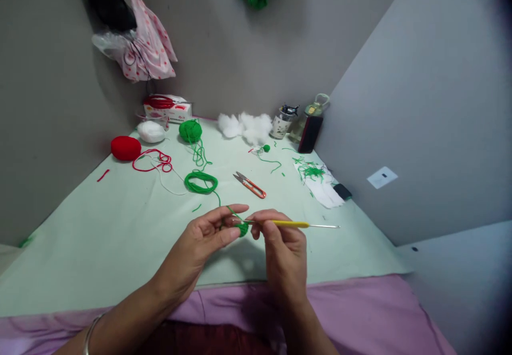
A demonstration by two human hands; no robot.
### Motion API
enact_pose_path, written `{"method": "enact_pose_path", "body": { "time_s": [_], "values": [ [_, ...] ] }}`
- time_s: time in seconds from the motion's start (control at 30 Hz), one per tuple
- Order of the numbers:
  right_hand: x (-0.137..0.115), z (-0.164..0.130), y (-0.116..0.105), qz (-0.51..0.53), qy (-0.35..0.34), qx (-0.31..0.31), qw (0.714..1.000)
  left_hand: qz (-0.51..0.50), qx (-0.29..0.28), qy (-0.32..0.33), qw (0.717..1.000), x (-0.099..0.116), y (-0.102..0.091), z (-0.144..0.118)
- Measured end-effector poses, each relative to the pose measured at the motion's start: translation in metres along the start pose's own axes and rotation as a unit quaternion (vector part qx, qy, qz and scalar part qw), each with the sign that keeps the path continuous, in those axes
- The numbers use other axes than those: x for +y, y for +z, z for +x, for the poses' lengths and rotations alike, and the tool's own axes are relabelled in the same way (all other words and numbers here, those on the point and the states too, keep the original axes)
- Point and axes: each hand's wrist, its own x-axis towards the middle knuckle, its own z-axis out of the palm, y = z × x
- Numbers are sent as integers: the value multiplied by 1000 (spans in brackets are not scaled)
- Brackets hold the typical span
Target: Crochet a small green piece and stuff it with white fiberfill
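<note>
Between the thumb and fingers of my left hand (pixel 212 229) is a small green crochet piece (pixel 242 229). Green yarn runs up over the left index finger and back to a loose green coil (pixel 200 182) on the table. My right hand (pixel 286 248) pinches a crochet hook (pixel 290 223) by its yellow handle, held nearly level. The hook's metal tip reaches to the top of the green piece; whether it is inside a stitch I cannot tell. Just beyond the hands lie orange-handled thread snips (pixel 250 184), blades pointing away to the left.
Behind on the left sit red (pixel 125 148), white (pixel 151 131) and green yarn balls (pixel 190 130). White stuffing (pixel 246 126), a cup of tools (pixel 281 123) and a leaning phone (pixel 311 134) stand along the back. Green scraps (pixel 312 171) lie on white tissue at right.
</note>
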Motion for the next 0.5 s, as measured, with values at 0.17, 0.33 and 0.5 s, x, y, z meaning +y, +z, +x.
{"method": "enact_pose_path", "body": {
  "time_s": [0.17,0.33,0.5],
  "values": [
    [-2,3,-2,61,33,4,998,33,11,5,999,2,-4,0],
    [-9,1,-4,29,15,-15,999,61,12,11,998,1,-6,0],
    [-14,-11,-3,-124,-100,-25,987,156,49,80,983,0,-8,-3]
  ]
}}
